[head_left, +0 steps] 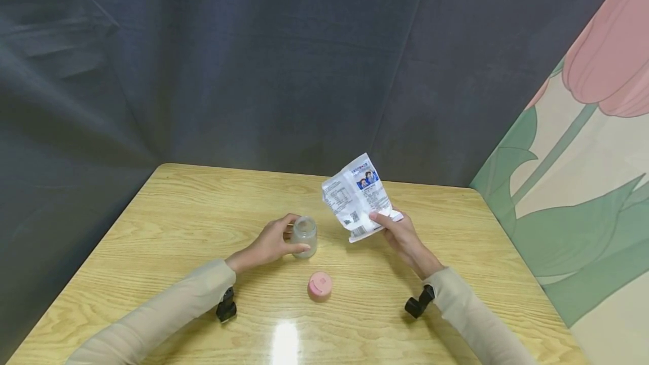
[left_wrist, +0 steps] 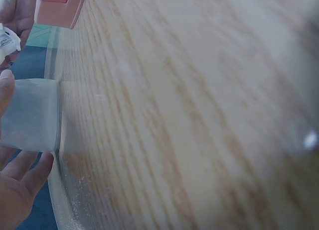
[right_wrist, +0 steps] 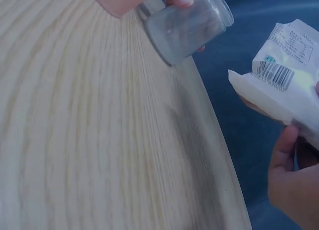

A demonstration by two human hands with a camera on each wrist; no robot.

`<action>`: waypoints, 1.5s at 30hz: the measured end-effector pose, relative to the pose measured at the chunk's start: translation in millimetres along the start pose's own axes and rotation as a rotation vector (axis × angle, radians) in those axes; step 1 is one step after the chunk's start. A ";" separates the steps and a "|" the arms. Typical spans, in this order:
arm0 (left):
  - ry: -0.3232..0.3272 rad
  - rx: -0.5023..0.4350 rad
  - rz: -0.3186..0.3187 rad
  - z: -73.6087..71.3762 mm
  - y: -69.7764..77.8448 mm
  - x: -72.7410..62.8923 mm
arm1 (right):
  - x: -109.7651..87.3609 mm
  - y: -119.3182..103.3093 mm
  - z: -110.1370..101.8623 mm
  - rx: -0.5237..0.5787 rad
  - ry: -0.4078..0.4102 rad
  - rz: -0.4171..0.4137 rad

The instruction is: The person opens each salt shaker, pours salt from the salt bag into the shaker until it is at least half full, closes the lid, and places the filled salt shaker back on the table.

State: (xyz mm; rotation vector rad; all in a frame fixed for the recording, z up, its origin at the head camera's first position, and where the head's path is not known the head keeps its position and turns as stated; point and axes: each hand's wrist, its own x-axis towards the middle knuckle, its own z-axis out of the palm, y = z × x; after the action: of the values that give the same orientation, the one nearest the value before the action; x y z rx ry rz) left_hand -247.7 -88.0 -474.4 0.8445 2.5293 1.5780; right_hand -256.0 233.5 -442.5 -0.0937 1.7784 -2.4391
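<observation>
My left hand (head_left: 269, 245) curls around a small clear jar (head_left: 306, 237), thumb on its near side and fingers on the far side. The jar stands upright on the table with its mouth uncovered. To the right, my right hand (head_left: 404, 239) grips a white printed packet (head_left: 355, 199) by its lower right corner, thumb on the face, holding it tilted above the table. A barcode (right_wrist: 274, 75) and small print show on the packet in the right wrist view; its contents are hidden. A pink lid (head_left: 320, 285) lies on the table in front of the jar, touched by neither hand.
The light wood-grain table (head_left: 203, 207) reaches back to a dark curtain (head_left: 284, 72). A wall with painted tulips (head_left: 583, 196) borders the right side. White specks (left_wrist: 82, 190) lie on the tabletop near the jar in the left wrist view.
</observation>
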 end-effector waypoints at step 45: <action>-0.006 0.003 0.012 -0.3 -2.6 0.8 | -0.6 2.5 18.0 0.069 -0.056 0.066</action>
State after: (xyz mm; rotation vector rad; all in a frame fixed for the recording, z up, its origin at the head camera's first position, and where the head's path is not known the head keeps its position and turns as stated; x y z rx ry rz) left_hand -249.6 -88.7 -476.3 0.8657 2.5277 1.5734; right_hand -253.1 215.8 -439.3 -0.0941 1.6458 -2.4239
